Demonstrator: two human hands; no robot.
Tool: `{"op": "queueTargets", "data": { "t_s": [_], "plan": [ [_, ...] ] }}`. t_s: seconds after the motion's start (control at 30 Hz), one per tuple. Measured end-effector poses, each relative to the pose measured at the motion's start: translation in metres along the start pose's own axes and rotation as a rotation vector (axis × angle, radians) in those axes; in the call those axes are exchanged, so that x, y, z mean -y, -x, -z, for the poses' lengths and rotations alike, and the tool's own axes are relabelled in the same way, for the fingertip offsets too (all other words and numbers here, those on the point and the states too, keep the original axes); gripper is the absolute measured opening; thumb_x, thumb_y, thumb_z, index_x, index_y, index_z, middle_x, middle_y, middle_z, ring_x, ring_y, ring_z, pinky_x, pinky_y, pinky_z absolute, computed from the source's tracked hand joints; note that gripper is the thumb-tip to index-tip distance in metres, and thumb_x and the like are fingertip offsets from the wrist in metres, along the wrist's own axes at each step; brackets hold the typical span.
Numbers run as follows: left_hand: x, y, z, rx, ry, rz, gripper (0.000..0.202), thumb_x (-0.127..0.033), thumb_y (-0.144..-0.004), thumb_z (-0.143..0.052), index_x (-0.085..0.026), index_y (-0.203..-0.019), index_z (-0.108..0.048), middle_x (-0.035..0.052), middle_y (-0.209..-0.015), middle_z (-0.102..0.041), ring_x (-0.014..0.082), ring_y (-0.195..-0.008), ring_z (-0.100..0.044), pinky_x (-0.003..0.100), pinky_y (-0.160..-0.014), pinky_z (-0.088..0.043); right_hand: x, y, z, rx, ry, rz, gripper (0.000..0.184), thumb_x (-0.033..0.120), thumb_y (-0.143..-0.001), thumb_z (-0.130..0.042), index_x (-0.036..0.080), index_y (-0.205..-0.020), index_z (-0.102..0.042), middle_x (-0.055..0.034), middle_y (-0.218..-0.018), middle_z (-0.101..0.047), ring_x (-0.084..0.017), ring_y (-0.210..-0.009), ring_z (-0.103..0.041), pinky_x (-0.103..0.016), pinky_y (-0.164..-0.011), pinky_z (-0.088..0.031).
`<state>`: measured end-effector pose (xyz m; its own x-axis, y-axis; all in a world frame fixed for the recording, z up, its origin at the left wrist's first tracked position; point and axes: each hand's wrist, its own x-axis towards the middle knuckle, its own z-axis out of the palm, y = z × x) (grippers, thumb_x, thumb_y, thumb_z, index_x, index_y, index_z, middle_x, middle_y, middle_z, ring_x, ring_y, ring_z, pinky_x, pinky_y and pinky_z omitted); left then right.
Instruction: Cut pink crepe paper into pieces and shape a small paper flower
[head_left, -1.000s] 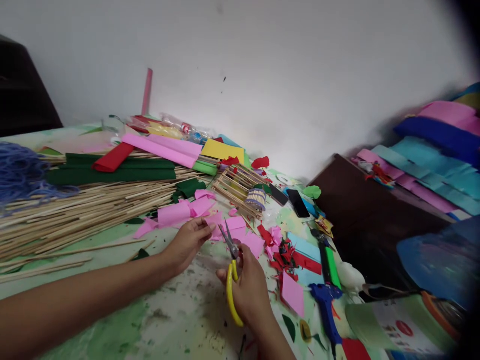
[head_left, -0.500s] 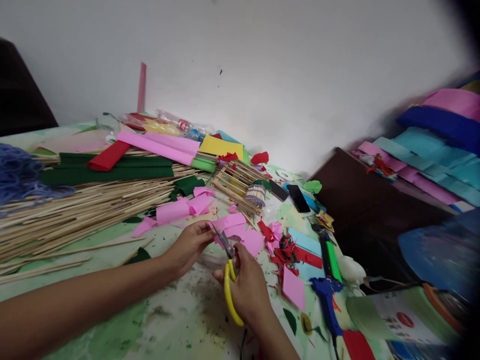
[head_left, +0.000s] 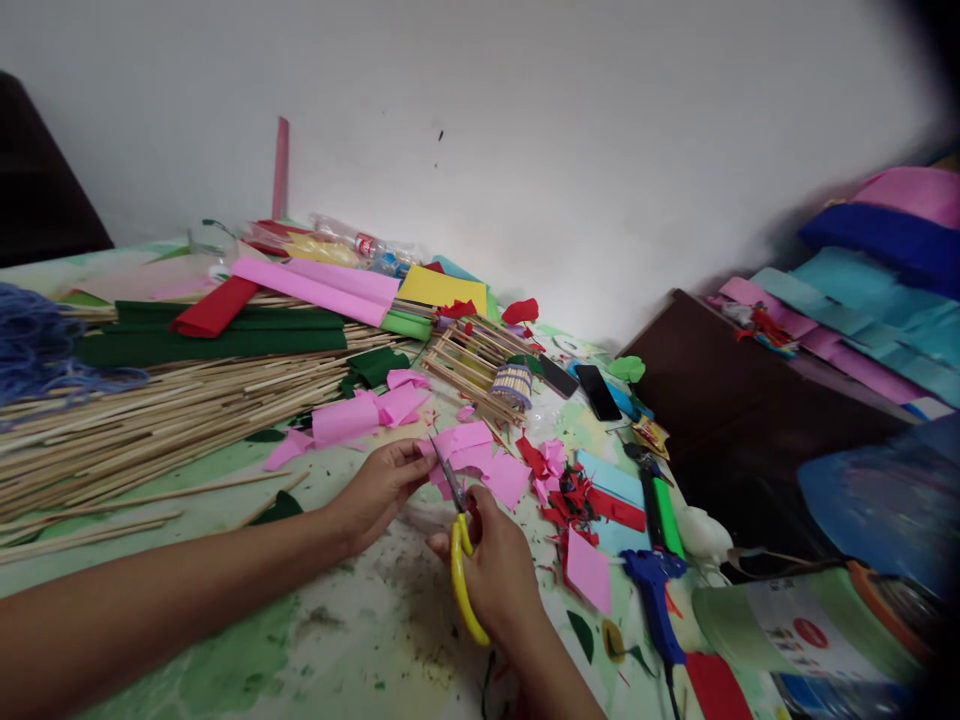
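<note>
A piece of pink paper (head_left: 451,448) sits at the blades of the yellow-handled scissors (head_left: 456,565); its outline is hard to tell from the pink pieces behind it. Just left of the scissors, the left hand (head_left: 386,485) pinches the paper between thumb and fingers. The right hand (head_left: 495,560) is wrapped round the scissors' handles, and the two hands are apart. Just right of the scissors' blades lies a flat pink sheet (head_left: 508,480); beyond and left of them is a crumpled pink roll (head_left: 345,420). Beyond the scissors is a stick frame (head_left: 465,358), with a small purple-and-tan basket (head_left: 512,387) at its right end. Right of the scissors come red and dark green scraps (head_left: 574,500), then a blue glue gun (head_left: 656,590), then a green container (head_left: 735,620). Beyond and right of the scissors lies a black phone (head_left: 598,392). Well left of the scissors spread many thin sticks (head_left: 187,410), with a dark green roll (head_left: 225,338) on them and blue-violet yarn (head_left: 37,340) farther left.
</note>
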<state>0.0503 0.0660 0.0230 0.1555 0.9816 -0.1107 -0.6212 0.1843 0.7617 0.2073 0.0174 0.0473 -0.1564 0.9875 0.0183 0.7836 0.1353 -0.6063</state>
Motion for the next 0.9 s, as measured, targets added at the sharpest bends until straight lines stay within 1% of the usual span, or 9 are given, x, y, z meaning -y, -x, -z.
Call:
{"op": "queueTargets", "data": {
  "t_s": [0.1, 0.23, 0.33, 0.5, 0.67, 0.73, 0.77, 0.83, 0.9],
  "plan": [
    [-0.001, 0.0, 0.0, 0.005, 0.007, -0.006, 0.006, -0.015, -0.068, -0.073, -0.015, -0.073, -0.069, 0.0005, -0.072, -0.067, 0.01, -0.071, -0.057, 0.019, -0.073, -0.045, 0.0, 0.0, 0.0, 0.01, 0.004, 0.0, 0.025, 0.039, -0.073, -0.06, 0.023, -0.09, -0.05, 0.0045, -0.062, -0.055, -0.013, -0.053, -0.045, -0.021, -0.049, -0.024],
    [-0.002, 0.0, -0.001, 0.015, -0.004, 0.007, 0.01, -0.015, -0.07, -0.071, -0.014, -0.08, -0.07, 0.0031, -0.079, -0.068, 0.0118, -0.077, -0.059, 0.021, -0.078, -0.046, -0.001, -0.001, 0.0, 0.031, -0.002, -0.011, 0.024, 0.041, -0.074, -0.06, 0.023, -0.086, -0.05, 0.0054, -0.058, -0.051, -0.012, -0.051, -0.042, -0.02, -0.048, -0.022],
    [-0.001, -0.001, 0.0, 0.02, -0.013, 0.008, 0.011, -0.016, -0.071, -0.071, -0.013, -0.081, -0.07, 0.0043, -0.08, -0.069, 0.0127, -0.078, -0.059, 0.022, -0.079, -0.046, -0.001, -0.002, 0.0, 0.032, 0.005, -0.015, 0.024, 0.044, -0.074, -0.06, 0.023, -0.082, -0.049, 0.0059, -0.056, -0.048, -0.011, -0.051, -0.039, -0.02, -0.048, -0.021],
    [-0.001, -0.003, 0.003, -0.005, -0.025, 0.001, 0.011, -0.015, -0.069, -0.071, -0.012, -0.08, -0.069, 0.0035, -0.078, -0.067, 0.0119, -0.075, -0.058, 0.021, -0.075, -0.047, -0.001, -0.002, 0.002, 0.026, 0.015, -0.013, 0.023, 0.044, -0.074, -0.059, 0.023, -0.075, -0.05, 0.0062, -0.053, -0.044, -0.011, -0.049, -0.036, -0.021, -0.048, -0.02],
    [-0.002, -0.003, 0.001, -0.078, -0.006, -0.004, 0.007, -0.01, -0.067, -0.071, -0.012, -0.071, -0.066, 0.0001, -0.07, -0.063, 0.0085, -0.067, -0.057, 0.017, -0.068, -0.048, -0.007, -0.005, 0.003, -0.02, -0.006, -0.017, 0.023, 0.043, -0.073, -0.06, 0.022, -0.068, -0.052, 0.0062, -0.051, -0.041, -0.01, -0.049, -0.034, -0.021, -0.048, -0.02],
    [-0.002, -0.002, -0.001, -0.111, 0.006, 0.026, 0.008, -0.008, -0.067, -0.07, -0.013, -0.069, -0.064, -0.0004, -0.068, -0.061, 0.0087, -0.065, -0.058, 0.017, -0.066, -0.05, -0.012, -0.008, 0.001, -0.058, -0.098, -0.028, 0.021, 0.042, -0.072, -0.061, 0.022, -0.071, -0.055, 0.0059, -0.053, -0.041, -0.01, -0.05, -0.035, -0.021, -0.048, -0.023],
    [-0.002, 0.0, -0.002, -0.124, 0.016, 0.045, 0.008, -0.007, -0.068, -0.069, -0.013, -0.069, -0.063, -0.0004, -0.067, -0.061, 0.0088, -0.064, -0.058, 0.017, -0.064, -0.05, -0.015, -0.01, -0.002, -0.077, -0.182, -0.033, 0.021, 0.041, -0.071, -0.062, 0.022, -0.074, -0.056, 0.0058, -0.054, -0.042, -0.011, -0.051, -0.036, -0.021, -0.049, -0.025],
    [-0.003, 0.002, -0.005, -0.137, 0.031, 0.089, 0.008, -0.006, -0.071, -0.066, -0.013, -0.071, -0.063, 0.0004, -0.068, -0.061, 0.0089, -0.064, -0.059, 0.017, -0.062, -0.051, -0.02, -0.015, -0.007, -0.104, -0.417, -0.053, 0.026, 0.04, -0.067, -0.066, 0.021, -0.083, -0.057, 0.0055, -0.057, -0.045, -0.011, -0.054, -0.04, -0.021, -0.05, -0.031],
    [-0.004, 0.005, -0.009, -0.139, 0.031, 0.121, 0.008, -0.004, -0.073, -0.063, -0.012, -0.073, -0.063, 0.0015, -0.07, -0.062, 0.0087, -0.064, -0.059, 0.017, -0.061, -0.052, -0.023, -0.019, -0.012, -0.115, -0.678, -0.093, 0.038, 0.038, -0.061, -0.071, 0.021, -0.091, -0.055, 0.0046, -0.062, -0.051, -0.012, -0.057, -0.046, -0.022, -0.053, -0.037]
  ]
}}
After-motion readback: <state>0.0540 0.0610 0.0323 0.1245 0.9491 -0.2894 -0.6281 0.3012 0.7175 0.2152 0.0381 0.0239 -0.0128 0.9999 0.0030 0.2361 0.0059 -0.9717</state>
